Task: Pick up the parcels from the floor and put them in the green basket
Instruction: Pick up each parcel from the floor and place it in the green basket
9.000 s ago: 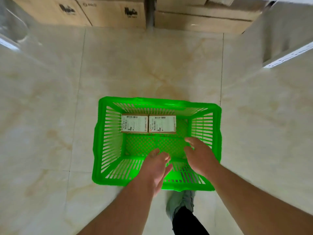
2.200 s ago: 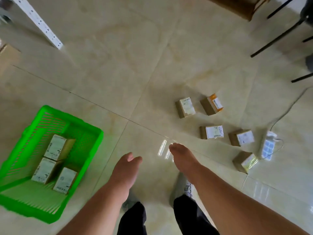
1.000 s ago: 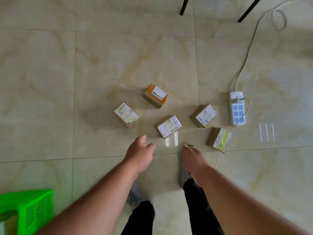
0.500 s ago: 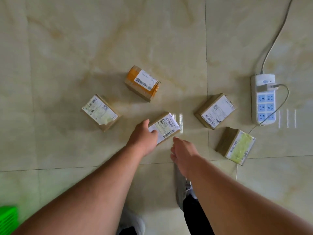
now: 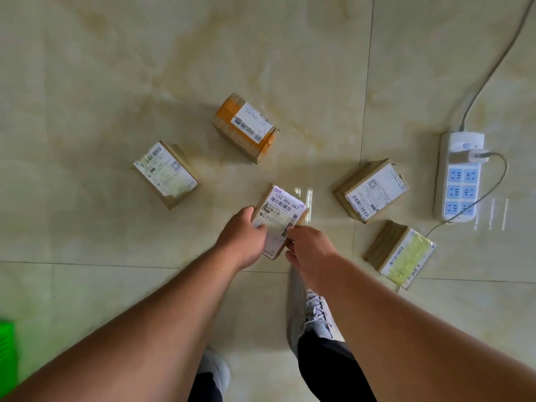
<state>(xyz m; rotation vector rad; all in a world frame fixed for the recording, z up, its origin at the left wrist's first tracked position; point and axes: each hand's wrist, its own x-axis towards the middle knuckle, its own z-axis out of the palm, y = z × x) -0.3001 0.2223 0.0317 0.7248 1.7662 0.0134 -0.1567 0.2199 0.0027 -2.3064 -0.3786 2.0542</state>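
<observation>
Several small cardboard parcels with white labels lie on the beige tiled floor. My left hand (image 5: 243, 236) and my right hand (image 5: 311, 249) grip the middle parcel (image 5: 282, 208) from its left and right sides. Around it lie a parcel with orange tape (image 5: 245, 127), a parcel at the left (image 5: 165, 174), one at the right (image 5: 372, 190) and one with a yellowish label (image 5: 401, 255). Only a sliver of the green basket (image 5: 5, 352) shows at the bottom left edge.
A white power strip (image 5: 459, 177) with blue sockets lies at the right, a plug in it and grey cables running up and toward the yellowish parcel. My shoes (image 5: 314, 311) stand just below the held parcel.
The view swung from the basket to the parcels and came closer. Both hands reached down and took hold of the middle parcel, which has turned a little.
</observation>
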